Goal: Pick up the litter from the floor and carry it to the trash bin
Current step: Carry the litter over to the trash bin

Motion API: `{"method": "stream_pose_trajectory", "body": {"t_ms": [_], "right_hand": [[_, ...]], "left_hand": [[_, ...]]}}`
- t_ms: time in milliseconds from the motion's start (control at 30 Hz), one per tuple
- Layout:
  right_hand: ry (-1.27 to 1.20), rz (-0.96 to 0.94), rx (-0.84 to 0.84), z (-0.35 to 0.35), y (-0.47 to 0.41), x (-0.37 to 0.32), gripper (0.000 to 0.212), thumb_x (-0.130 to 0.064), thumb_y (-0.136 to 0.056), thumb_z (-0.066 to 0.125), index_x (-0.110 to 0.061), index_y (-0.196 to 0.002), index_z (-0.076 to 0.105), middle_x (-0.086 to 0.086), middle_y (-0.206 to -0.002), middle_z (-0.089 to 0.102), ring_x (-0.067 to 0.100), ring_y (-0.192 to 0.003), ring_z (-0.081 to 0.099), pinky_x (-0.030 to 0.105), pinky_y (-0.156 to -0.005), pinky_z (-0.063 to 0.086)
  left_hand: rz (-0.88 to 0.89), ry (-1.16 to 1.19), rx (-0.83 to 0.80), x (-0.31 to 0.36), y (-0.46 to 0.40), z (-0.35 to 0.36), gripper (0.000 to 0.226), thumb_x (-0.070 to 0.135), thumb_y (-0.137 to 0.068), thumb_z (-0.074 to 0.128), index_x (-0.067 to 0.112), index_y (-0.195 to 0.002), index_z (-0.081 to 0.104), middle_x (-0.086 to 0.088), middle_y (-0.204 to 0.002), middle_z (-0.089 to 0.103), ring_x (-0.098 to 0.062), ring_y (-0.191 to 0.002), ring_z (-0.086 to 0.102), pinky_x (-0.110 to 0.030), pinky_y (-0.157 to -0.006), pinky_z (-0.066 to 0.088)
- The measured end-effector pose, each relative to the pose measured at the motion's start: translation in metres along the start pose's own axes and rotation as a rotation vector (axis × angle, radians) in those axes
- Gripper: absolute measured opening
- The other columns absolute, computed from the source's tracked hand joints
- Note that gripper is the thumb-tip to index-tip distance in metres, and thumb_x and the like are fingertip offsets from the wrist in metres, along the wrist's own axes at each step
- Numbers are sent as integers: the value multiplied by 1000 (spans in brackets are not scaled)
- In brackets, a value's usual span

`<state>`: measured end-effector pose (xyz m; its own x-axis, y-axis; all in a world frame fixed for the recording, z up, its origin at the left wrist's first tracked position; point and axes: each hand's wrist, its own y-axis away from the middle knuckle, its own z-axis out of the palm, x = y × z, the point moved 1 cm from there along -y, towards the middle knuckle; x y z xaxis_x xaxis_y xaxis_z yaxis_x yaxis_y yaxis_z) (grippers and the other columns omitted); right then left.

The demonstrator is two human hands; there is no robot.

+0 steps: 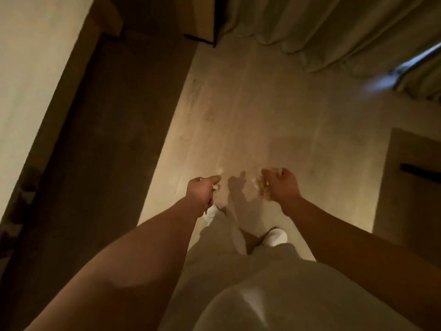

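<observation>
My left hand [202, 190] is held out over the pale floor with its fingers closed around crumpled pale litter [216, 186] that pokes out past the fingers. My right hand [281, 183] is level with it, a short gap to the right, and is closed around another wad of crumpled litter [259, 182]. Both arms reach forward above my legs in light trousers. No trash bin shows in the head view. The picture is dim and blurred by motion.
A bed with a dark wooden frame [100, 130] runs along the left. Curtains [334, 29] hang at the far right, with a bright gap [415, 60]. A wooden cabinet [410, 187] stands at the right. My white slippers [276, 236] are on the pale floor [250, 103].
</observation>
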<state>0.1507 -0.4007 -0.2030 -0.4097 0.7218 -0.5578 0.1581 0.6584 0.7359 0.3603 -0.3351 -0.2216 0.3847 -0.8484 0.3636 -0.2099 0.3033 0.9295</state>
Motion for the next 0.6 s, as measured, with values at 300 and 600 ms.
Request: {"method": "stream_pose_trajectory", "body": {"t_ms": [300, 600], "right_hand": [[-445, 124, 218, -155, 74, 150, 18, 3, -81, 63, -14, -76, 57, 11, -71, 61, 21, -52, 61, 26, -40, 51], [-777, 298, 356, -295, 170, 361, 20, 7, -84, 42, -10, -76, 48, 20, -70, 59, 29, -64, 56, 30, -54, 45]], "left_hand": [[17, -459, -203, -68, 60, 161, 9, 9, -91, 63, 1, -95, 63, -15, -70, 57, -25, -54, 52, -33, -56, 48], [67, -752, -295, -226, 131, 315, 26, 0, -98, 42, 2, -104, 67, -17, -100, 66, -26, -72, 66, -33, -43, 57]]}}
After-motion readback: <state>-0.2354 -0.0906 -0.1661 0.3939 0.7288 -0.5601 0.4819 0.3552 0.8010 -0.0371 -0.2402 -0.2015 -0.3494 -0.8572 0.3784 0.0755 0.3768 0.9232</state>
